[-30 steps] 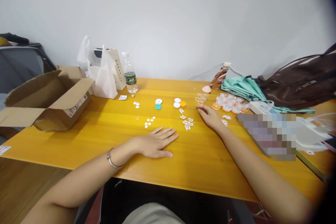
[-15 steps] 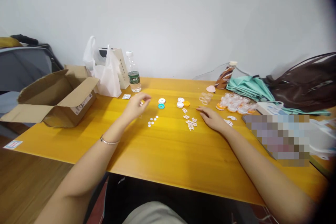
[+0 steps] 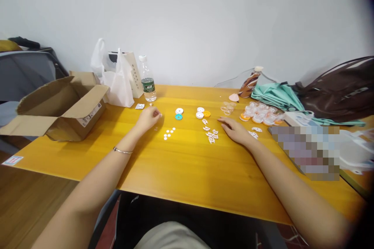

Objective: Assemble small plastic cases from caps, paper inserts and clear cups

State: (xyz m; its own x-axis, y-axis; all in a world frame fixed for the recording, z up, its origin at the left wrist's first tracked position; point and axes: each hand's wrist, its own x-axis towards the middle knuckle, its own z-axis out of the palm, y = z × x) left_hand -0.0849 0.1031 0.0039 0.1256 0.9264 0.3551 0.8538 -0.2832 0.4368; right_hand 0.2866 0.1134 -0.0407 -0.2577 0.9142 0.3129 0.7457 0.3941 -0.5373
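My left hand [image 3: 148, 120] is low over the table's left half with its fingertips pinched together; a tiny pale bit may show at the tips, too small to name. Small white discs [image 3: 168, 134] lie to its right, past two tiny clear pieces [image 3: 156, 128]. Beyond them sit a white ring-shaped part [image 3: 179, 111] and a teal one [image 3: 178, 117]. My right hand [image 3: 235, 130] rests palm down, fingers stretched out, holding nothing. Left of it lie white cut-out pieces [image 3: 211, 137], with white round parts [image 3: 200, 115] and an orange one [image 3: 207, 114] behind.
An open cardboard box [image 3: 78, 120], a white plastic bag [image 3: 118, 89] and a water bottle [image 3: 149, 85] stand at left. Clear rings [image 3: 228, 107], clear-and-orange cases [image 3: 260, 113], a brown bottle [image 3: 250, 82], a teal cloth [image 3: 274, 96] and a dark bag [image 3: 341, 89] are at right.
My left hand's fingers have drawn together, and the hand has turned and dipped slightly. My right hand stays in place; the whole view has shifted a little.
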